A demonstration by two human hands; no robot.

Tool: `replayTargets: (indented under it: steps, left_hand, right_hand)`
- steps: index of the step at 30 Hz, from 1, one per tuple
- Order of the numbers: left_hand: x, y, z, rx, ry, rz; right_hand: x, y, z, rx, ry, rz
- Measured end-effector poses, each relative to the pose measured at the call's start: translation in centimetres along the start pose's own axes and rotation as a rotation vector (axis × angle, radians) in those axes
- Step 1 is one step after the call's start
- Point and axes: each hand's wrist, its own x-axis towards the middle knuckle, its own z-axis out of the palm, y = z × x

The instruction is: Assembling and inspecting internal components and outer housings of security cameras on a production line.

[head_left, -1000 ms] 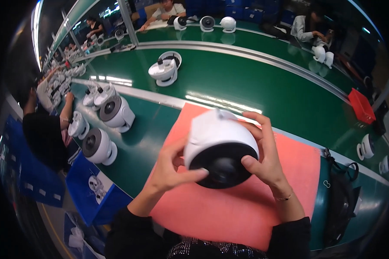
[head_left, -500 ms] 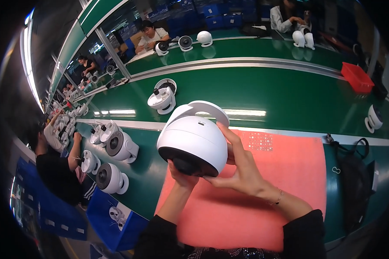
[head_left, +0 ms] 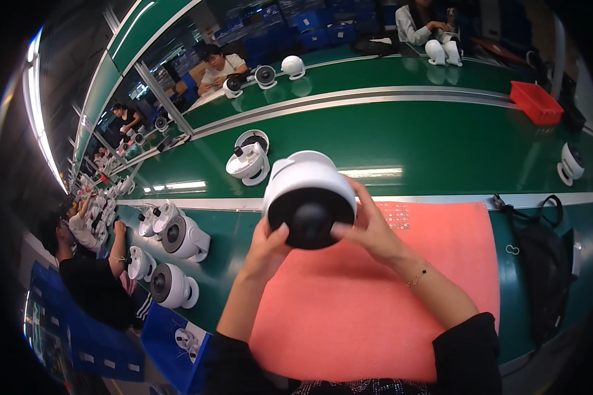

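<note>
A round white security camera (head_left: 313, 178) with a black front is held up over a pink foam mat (head_left: 375, 316), its dark lens side turned toward me. My left hand (head_left: 265, 247) grips its lower left side, the thumb at the edge of the black front. On the opposite side my right hand (head_left: 375, 227) is wrapped round the shell, its thumb also on the rim of the front. The fingers behind the shell are mostly hidden. A sheet of small round stickers (head_left: 396, 216) lies at the mat's far edge.
White camera units (head_left: 171, 286) stand at the left, near a co-worker in black (head_left: 92, 283). An opened unit (head_left: 249, 161) sits on the green belt (head_left: 441, 145) ahead. At the right are a red bin (head_left: 537, 102), another camera (head_left: 570, 163) and a black bag (head_left: 540, 263). A blue bin (head_left: 171, 349) stands lower left.
The camera has been turned so that its black front faces me and its base has swung behind. My left hand has shifted from underneath to its left side.
</note>
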Motion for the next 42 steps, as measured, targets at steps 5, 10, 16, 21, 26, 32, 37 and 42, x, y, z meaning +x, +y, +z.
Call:
replayTargets:
  steps: [5,10,16,21,26,32,37,42]
  left_hand:
    - [1.7,2.2,0.0,0.004,-0.087,-0.305]
    - [7.2,0.2,-9.5,0.126,0.316,-0.35]
    - [15.0,-2.9,-17.5,-0.251,0.675,-0.108]
    - [20.1,-6.9,-15.8,-0.48,0.723,0.028]
    - [19.9,-8.7,-20.5,-0.358,0.897,0.221]
    - [14.7,-4.4,-13.7,-0.227,0.654,0.169]
    - [9.5,-0.1,-11.7,-0.174,0.613,0.073]
    - [4.7,2.9,-9.5,-0.022,0.47,-0.099]
  right_hand:
    - [1.3,-0.1,-3.7,0.425,0.467,0.317]
    - [1.4,0.2,-9.5,0.205,0.754,0.153]
    - [2.1,0.1,-12.2,0.472,0.872,0.143]
    - [1.0,1.1,-13.8,0.463,0.844,0.194]
    - [1.6,1.0,-12.2,0.457,0.785,0.211]
    - [1.7,1.0,-11.4,-0.245,0.645,0.068]
    - [1.1,-1.0,-7.1,-1.208,0.312,-0.327]
    - [1.0,-0.4,-5.0,-1.543,0.165,-0.434]
